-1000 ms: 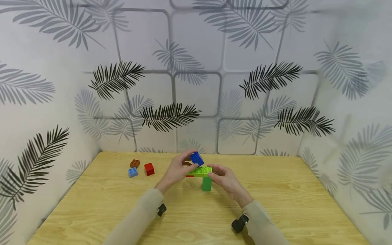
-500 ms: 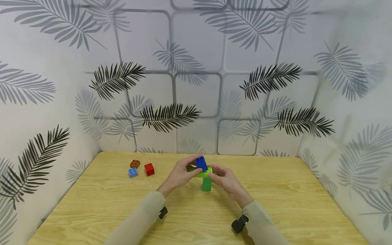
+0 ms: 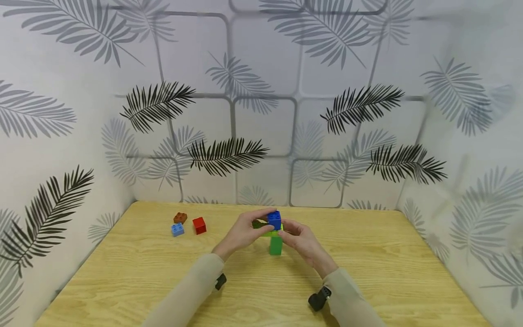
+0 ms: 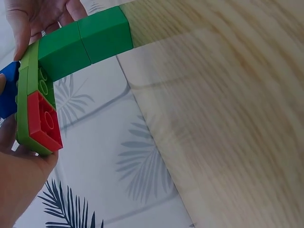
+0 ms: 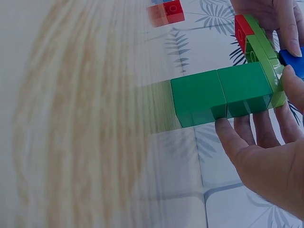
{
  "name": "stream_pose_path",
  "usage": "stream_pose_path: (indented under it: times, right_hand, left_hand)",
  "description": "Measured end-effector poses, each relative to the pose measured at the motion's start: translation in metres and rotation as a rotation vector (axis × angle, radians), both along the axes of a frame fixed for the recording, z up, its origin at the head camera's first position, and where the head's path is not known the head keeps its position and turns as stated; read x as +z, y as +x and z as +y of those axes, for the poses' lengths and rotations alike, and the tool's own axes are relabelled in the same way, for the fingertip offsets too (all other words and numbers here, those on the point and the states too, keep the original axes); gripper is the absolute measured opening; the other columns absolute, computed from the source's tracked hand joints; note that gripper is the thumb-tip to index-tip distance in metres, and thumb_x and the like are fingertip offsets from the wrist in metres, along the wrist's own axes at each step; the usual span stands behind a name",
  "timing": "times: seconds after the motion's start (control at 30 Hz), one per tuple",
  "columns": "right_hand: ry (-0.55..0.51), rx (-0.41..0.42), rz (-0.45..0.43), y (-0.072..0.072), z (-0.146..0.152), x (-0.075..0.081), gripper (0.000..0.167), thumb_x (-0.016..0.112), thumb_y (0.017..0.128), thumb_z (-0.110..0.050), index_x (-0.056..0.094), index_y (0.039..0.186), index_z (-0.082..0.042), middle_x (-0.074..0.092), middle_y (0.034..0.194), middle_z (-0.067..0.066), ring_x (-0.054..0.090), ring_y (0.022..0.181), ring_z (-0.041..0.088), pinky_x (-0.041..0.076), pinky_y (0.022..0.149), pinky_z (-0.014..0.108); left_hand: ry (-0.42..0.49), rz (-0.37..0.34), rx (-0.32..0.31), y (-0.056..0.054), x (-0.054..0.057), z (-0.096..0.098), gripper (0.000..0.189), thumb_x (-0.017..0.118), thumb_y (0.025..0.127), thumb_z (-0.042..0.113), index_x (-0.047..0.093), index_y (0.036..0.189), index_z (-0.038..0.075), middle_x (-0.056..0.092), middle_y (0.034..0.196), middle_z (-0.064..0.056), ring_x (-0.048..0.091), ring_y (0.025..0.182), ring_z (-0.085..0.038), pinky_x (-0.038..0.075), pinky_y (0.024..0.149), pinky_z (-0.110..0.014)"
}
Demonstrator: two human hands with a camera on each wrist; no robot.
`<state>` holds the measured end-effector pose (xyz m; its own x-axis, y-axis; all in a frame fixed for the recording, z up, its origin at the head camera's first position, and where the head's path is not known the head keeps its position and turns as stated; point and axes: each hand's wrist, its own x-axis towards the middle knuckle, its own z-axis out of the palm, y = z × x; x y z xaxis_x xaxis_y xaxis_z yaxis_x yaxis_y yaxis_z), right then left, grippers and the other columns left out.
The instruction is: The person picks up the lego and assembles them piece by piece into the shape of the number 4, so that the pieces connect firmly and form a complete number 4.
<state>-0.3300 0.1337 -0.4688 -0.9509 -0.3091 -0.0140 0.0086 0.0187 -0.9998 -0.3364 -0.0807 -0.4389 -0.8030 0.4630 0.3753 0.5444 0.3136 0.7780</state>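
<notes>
A blue toy brick (image 3: pixel 274 220) is pinched between the thumb and fingers of my left hand (image 3: pixel 244 231), level and right at the studs of a lime-green layer of bricks (image 4: pixel 23 99). That layer tops a tower of two stacked dark green bricks (image 5: pixel 221 95) standing on the table. A red brick (image 4: pixel 42 121) hangs under the layer's left end, next to the left palm. From the right, my right hand (image 3: pixel 304 240) grips the tower's top, thumb on the near side of the lime-green layer and fingers behind the green bricks.
On the wooden table (image 3: pixel 135 272), left of the hands, lie a brown brick (image 3: pixel 180 218), a light blue brick (image 3: pixel 177 230) and a loose red brick (image 3: pixel 199 225). A leaf-patterned wall (image 3: pixel 261 181) rises behind the table's back edge.
My left hand has moved right and slightly down with the blue brick, turning it from tilted to level over the lime-green layer. My right hand has stayed in place on the tower.
</notes>
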Motion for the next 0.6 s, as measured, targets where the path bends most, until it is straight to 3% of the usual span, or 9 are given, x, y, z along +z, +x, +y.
stream_pose_path:
  times: [0.2, 0.4, 0.6]
  right_hand:
    - [-0.002, 0.028, -0.008, -0.0012, -0.0006, -0.0011, 0.049, 0.065, 0.096, -0.019, 0.052, 0.140, -0.004, 0.056, 0.134, 0.015, 0.059, 0.117, 0.020, 0.045, 0.106, 0.041]
    - [-0.013, 0.054, 0.006, -0.0032, 0.0015, -0.0038, 0.051, 0.065, 0.096, -0.019, 0.049, 0.142, -0.004, 0.056, 0.135, 0.014, 0.057, 0.119, 0.019, 0.045, 0.106, 0.039]
    - [-0.066, 0.071, -0.005, -0.0017, 0.0048, -0.0025, 0.057, 0.063, 0.097, -0.024, 0.043, 0.147, -0.004, 0.051, 0.140, 0.015, 0.055, 0.124, 0.020, 0.039, 0.111, 0.046]
  left_hand:
    - [-0.019, -0.012, -0.012, -0.0001, 0.0017, 0.0029, 0.047, 0.068, 0.094, 0.023, 0.056, 0.139, 0.026, 0.068, 0.120, -0.006, 0.062, 0.108, -0.027, 0.052, 0.086, -0.031]
    - [-0.016, -0.016, -0.015, -0.0033, -0.0014, 0.0063, 0.048, 0.068, 0.093, 0.016, 0.056, 0.140, 0.020, 0.066, 0.127, -0.008, 0.062, 0.109, -0.029, 0.052, 0.091, -0.044]
    - [-0.049, -0.012, -0.024, -0.0048, -0.0008, 0.0066, 0.046, 0.067, 0.094, 0.020, 0.057, 0.139, 0.021, 0.066, 0.124, -0.005, 0.062, 0.108, -0.025, 0.053, 0.091, -0.037]
